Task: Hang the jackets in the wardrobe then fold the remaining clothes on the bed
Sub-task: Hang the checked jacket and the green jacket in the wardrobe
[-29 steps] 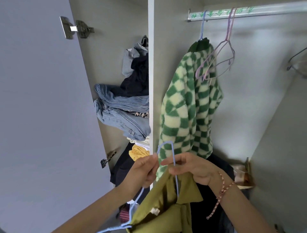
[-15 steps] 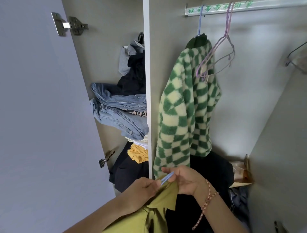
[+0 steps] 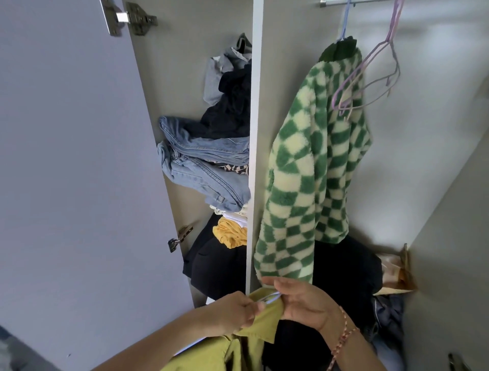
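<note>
An olive-green jacket (image 3: 232,349) hangs low in front of the open wardrobe, with a light blue hanger (image 3: 270,297) poking out at its collar. My left hand (image 3: 235,311) grips the collar. My right hand (image 3: 301,304) pinches the hanger's hook just above the collar. A green and cream checked fleece jacket (image 3: 312,169) hangs on a blue hanger from the rail (image 3: 370,2) in the right compartment. Two empty pink hangers (image 3: 370,79) hang beside it.
The wardrobe door (image 3: 74,172) stands open on the left. The white divider (image 3: 254,132) splits the wardrobe. Jeans (image 3: 206,169) and dark clothes are piled on the left shelves. Dark clothes (image 3: 344,270) and a paper bag (image 3: 397,272) lie on the floor of the right compartment.
The hanger's hook stood tall above the collar a second ago; now only a short bit shows. Both hands and the olive jacket have dropped lower in view.
</note>
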Motion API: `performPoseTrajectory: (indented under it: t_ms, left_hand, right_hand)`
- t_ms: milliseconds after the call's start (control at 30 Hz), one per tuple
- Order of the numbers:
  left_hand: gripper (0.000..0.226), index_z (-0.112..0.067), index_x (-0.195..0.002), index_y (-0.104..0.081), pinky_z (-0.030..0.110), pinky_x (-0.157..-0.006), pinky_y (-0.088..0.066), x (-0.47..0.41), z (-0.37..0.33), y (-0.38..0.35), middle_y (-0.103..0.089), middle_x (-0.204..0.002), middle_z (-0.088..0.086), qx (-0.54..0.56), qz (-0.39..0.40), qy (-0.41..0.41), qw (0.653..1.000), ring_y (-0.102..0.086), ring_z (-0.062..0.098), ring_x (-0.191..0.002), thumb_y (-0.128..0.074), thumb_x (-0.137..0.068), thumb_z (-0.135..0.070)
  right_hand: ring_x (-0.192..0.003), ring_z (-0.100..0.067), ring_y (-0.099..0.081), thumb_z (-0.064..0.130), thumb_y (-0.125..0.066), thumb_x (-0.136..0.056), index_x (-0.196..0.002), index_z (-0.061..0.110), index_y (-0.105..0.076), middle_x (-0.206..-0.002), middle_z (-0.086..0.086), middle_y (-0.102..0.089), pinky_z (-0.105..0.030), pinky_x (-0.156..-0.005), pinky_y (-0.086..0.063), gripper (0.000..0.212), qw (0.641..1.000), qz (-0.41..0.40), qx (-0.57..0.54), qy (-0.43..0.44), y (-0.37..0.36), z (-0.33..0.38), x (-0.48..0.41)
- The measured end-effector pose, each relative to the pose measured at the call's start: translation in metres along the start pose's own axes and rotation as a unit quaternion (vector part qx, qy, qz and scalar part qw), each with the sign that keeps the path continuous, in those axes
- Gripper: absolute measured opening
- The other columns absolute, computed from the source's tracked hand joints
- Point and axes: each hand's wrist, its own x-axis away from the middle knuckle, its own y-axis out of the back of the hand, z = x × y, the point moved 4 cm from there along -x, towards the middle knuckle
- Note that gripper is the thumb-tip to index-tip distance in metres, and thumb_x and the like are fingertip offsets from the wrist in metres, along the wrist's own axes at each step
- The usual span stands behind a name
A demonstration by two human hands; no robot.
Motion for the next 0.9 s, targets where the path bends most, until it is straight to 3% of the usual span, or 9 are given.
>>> performPoseTrajectory:
  t_ms: [133, 200, 267, 367, 501, 634, 701, 901]
  left_hand:
    - [0.049, -0.018, -0.057, -0.029, 0.014, -0.035, -0.017, 0.004, 0.002, 0.003, -0.025, -0.036, -0.014, -0.011, 0.005, 0.018, 1.0, -0.019, 0.002, -0.031, -0.033, -0.1, -0.039]
    - [0.049, -0.018, -0.056, -0.029, 0.015, -0.035, -0.017, 0.006, 0.004, 0.005, -0.025, -0.034, -0.014, -0.01, 0.004, 0.037, 0.999, -0.019, 0.002, -0.03, -0.032, -0.1, -0.04]
    - [0.05, -0.016, -0.057, -0.027, 0.015, -0.034, -0.016, 0.007, 0.005, 0.004, -0.025, -0.03, -0.013, -0.005, 0.005, 0.066, 0.998, -0.019, 0.002, -0.026, -0.031, -0.1, -0.041]
    - [0.054, -0.016, -0.056, -0.028, 0.015, -0.032, -0.013, 0.009, 0.01, 0.001, -0.022, -0.029, -0.011, -0.006, 0.031, 0.149, 0.988, -0.016, 0.005, -0.024, -0.027, -0.099, -0.048]
    - [0.048, -0.018, -0.052, -0.03, 0.017, -0.035, -0.018, 0.006, 0.019, -0.005, -0.024, -0.031, -0.008, -0.065, 0.054, 0.215, 0.973, -0.019, 0.007, -0.025, -0.029, -0.094, -0.039]
    - [0.041, -0.011, -0.067, -0.046, 0.021, -0.043, -0.027, -0.006, 0.03, -0.019, -0.038, -0.055, -0.005, -0.12, 0.01, 0.177, 0.977, -0.034, 0.01, -0.042, -0.034, -0.098, -0.034]
    - [0.04, -0.016, -0.064, -0.042, 0.022, -0.044, -0.023, -0.007, 0.036, -0.027, -0.034, -0.057, -0.004, -0.097, -0.002, 0.18, 0.979, -0.03, 0.011, -0.045, -0.038, -0.098, -0.038]
    - [0.039, -0.025, -0.062, -0.03, 0.02, -0.052, -0.026, -0.018, 0.058, -0.04, -0.033, -0.065, -0.006, -0.215, -0.01, 0.182, 0.959, -0.029, 0.006, -0.054, -0.034, -0.096, -0.045]
  right_hand:
    - [-0.083, -0.032, -0.069, 0.011, -0.096, -0.037, -0.099, -0.004, -0.061, -0.093, -0.023, -0.068, -0.047, -0.07, -0.057, 0.073, 1.0, 0.024, -0.002, 0.004, 0.0, -0.004, 0.0]
    - [-0.077, -0.029, -0.068, 0.011, -0.096, -0.036, -0.087, 0.0, -0.065, -0.085, -0.02, -0.068, -0.044, -0.072, -0.056, 0.061, 1.0, 0.013, 0.02, -0.005, -0.002, -0.008, -0.003]
    - [-0.073, -0.026, -0.065, 0.008, -0.089, -0.052, -0.075, 0.003, -0.063, -0.079, -0.017, -0.064, -0.04, -0.074, -0.055, 0.036, 0.999, 0.01, 0.045, -0.022, -0.007, -0.01, -0.003]
    - [-0.067, -0.023, -0.062, -0.002, -0.061, -0.084, -0.077, 0.004, -0.057, -0.073, -0.014, -0.061, -0.039, -0.072, -0.053, 0.01, 0.995, -0.057, 0.065, -0.048, -0.001, -0.019, -0.003]
    - [-0.065, -0.021, -0.058, -0.004, -0.059, -0.083, -0.074, 0.005, -0.06, -0.071, -0.013, -0.059, -0.035, -0.064, -0.052, 0.013, 0.992, -0.084, 0.045, -0.084, 0.007, -0.035, 0.0]
    - [-0.075, -0.029, -0.059, -0.016, -0.049, -0.084, -0.091, 0.0, -0.062, -0.085, -0.018, -0.061, -0.038, -0.063, -0.051, 0.021, 0.986, -0.111, -0.005, -0.128, 0.013, -0.043, 0.003]
    - [-0.073, -0.026, -0.058, -0.016, -0.046, -0.087, -0.097, 0.0, -0.059, -0.084, -0.016, -0.06, -0.034, -0.06, -0.049, 0.023, 0.984, -0.116, 0.039, -0.126, 0.011, -0.043, 0.002]
    - [-0.055, -0.01, -0.049, -0.012, -0.06, -0.082, -0.079, 0.004, -0.064, -0.065, -0.005, -0.058, -0.018, -0.046, -0.036, 0.017, 0.946, -0.205, 0.233, -0.092, 0.012, -0.056, 0.004]
